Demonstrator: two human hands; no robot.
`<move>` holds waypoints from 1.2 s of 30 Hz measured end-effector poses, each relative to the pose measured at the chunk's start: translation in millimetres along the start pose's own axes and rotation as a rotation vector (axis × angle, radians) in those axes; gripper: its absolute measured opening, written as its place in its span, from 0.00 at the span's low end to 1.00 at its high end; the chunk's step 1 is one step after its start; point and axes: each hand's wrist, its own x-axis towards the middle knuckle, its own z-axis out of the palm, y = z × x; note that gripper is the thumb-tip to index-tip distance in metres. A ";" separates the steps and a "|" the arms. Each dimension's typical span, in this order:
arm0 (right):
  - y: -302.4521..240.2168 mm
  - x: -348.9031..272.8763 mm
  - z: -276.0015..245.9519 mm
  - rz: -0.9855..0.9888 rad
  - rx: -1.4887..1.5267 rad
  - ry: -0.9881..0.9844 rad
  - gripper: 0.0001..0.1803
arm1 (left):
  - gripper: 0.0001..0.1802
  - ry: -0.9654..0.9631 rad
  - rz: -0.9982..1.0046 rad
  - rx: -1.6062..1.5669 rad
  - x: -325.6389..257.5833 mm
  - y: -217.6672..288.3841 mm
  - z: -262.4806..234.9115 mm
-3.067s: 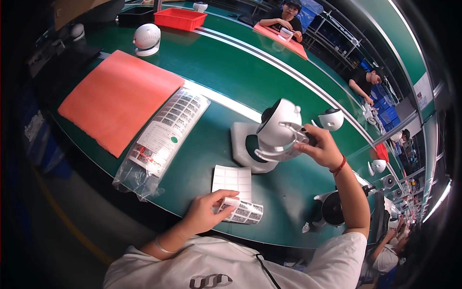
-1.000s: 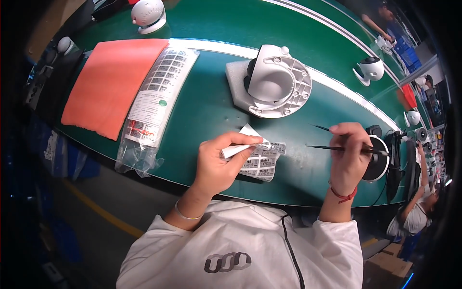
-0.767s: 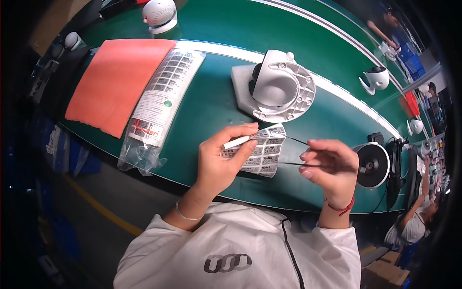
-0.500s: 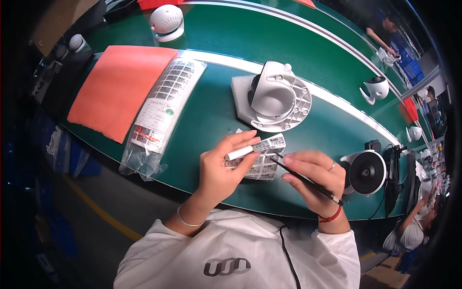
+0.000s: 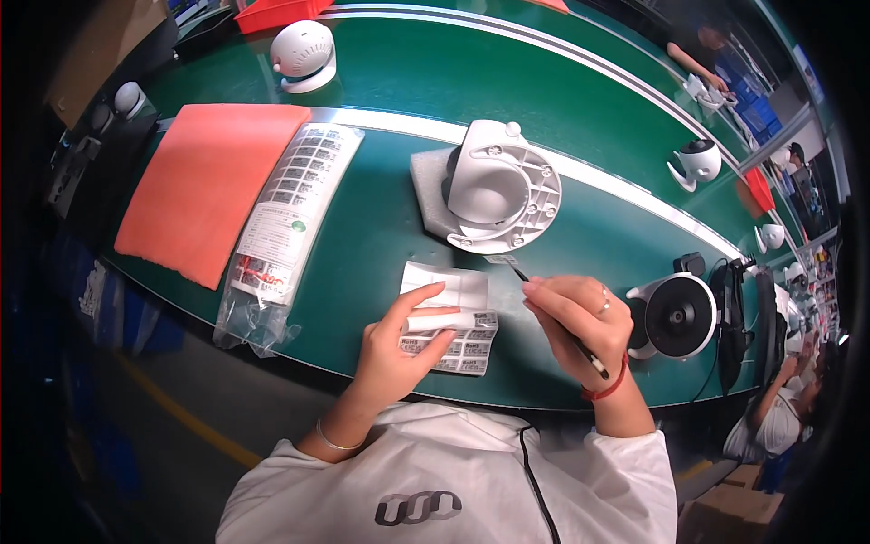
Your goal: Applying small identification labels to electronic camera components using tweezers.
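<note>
My left hand (image 5: 399, 349) presses down on a white label sheet (image 5: 450, 317) lying on the green table, holding its curled backing with thumb and fingers. My right hand (image 5: 573, 317) grips dark tweezers (image 5: 553, 308), whose tips carry a small label (image 5: 499, 260) just off the sheet's upper right corner. Behind the sheet, a white dome camera (image 5: 500, 186) lies on its side on a grey foam pad (image 5: 430, 186), its round base facing me.
A clear bag of label sheets (image 5: 285, 222) and an orange mat (image 5: 208, 186) lie to the left. Another white camera with black cables (image 5: 675, 315) stands to the right, more white cameras (image 5: 304, 54) farther back. A person sits at the lower right, another at the far bench.
The white camera went from held upright to lying on the foam pad. My right hand took up tweezers, came to the sheet and has lifted a small label off it.
</note>
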 end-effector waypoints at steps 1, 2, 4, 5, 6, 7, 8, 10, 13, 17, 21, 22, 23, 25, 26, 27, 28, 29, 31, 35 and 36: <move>3.7 1.2 0.7 0.004 -0.002 0.003 0.15 | 0.27 -0.005 0.001 0.001 -1.9 -2.7 -0.7; 9.8 2.1 2.8 -0.029 -0.009 -0.018 0.16 | 0.27 -0.019 -0.025 0.005 -3.8 -5.5 -1.5; 17.6 4.0 7.2 -0.065 -0.005 -0.041 0.17 | 0.27 -0.041 -0.083 -0.013 -6.3 -5.9 -1.5; 20.6 4.7 8.8 -0.065 -0.006 -0.043 0.17 | 0.27 -0.041 -0.084 -0.016 -5.8 -4.8 -1.2; 23.8 5.2 9.7 -0.077 -0.004 -0.054 0.17 | 0.27 -0.053 -0.087 -0.026 -5.2 -3.6 -1.1; 26.9 6.1 10.6 -0.090 0.001 -0.065 0.17 | 0.26 -0.063 -0.090 -0.036 -4.8 -3.5 -0.9; 29.2 7.1 10.9 -0.092 0.003 -0.070 0.17 | 0.26 -0.059 -0.092 -0.038 -4.5 -4.0 -1.0; 32.6 9.1 12.1 -0.094 0.014 -0.078 0.17 | 0.25 -0.072 -0.098 -0.040 -4.2 -4.8 -1.5; 35.4 11.4 15.0 -0.109 0.006 -0.073 0.15 | 0.24 -0.072 -0.073 -0.016 -4.2 -4.7 -2.4; 35.2 14.6 15.5 -0.095 -0.003 -0.084 0.14 | 0.24 -0.076 -0.071 -0.014 -2.7 -3.3 -3.5; 36.3 14.5 16.8 -0.094 -0.008 -0.095 0.14 | 0.23 -0.084 -0.064 -0.020 -1.7 -3.2 -4.1; 36.4 14.5 17.1 -0.095 0.002 -0.099 0.14 | 0.23 -0.086 -0.066 -0.021 -1.8 -3.2 -4.0; 36.3 14.2 17.2 -0.094 0.003 -0.099 0.14 | 0.23 -0.086 -0.067 -0.020 -2.1 -3.5 -4.0; 35.5 13.3 16.6 -0.084 -0.004 -0.110 0.14 | 0.23 -0.079 -0.057 -0.019 -2.3 -4.3 -3.8; 35.0 12.7 16.7 -0.084 -0.005 -0.110 0.14 | 0.23 -0.080 -0.056 -0.019 -2.4 -3.8 -3.6; 34.3 11.7 17.3 -0.071 -0.002 -0.099 0.13 | 0.23 -0.083 -0.061 -0.019 -2.6 -2.9 -3.5; 33.5 10.9 18.2 -0.060 0.002 -0.088 0.13 | 0.23 -0.085 -0.065 -0.019 -2.9 -2.5 -3.6; 32.4 9.8 19.3 -0.061 0.001 -0.089 0.13 | 0.23 -0.085 -0.064 -0.020 -3.2 -2.8 -3.7; 30.9 6.1 21.2 0.065 0.050 -0.042 0.12 | 0.23 -0.085 -0.059 -0.015 -3.9 -3.5 -4.0; 36.3 -10.1 30.3 0.567 0.390 0.064 0.12 | 0.23 -0.091 -0.068 -0.006 -4.6 -2.2 -4.6; 34.2 -8.9 30.7 0.757 0.556 0.095 0.12 | 0.24 -0.093 -0.081 -0.012 -4.7 -1.8 -4.9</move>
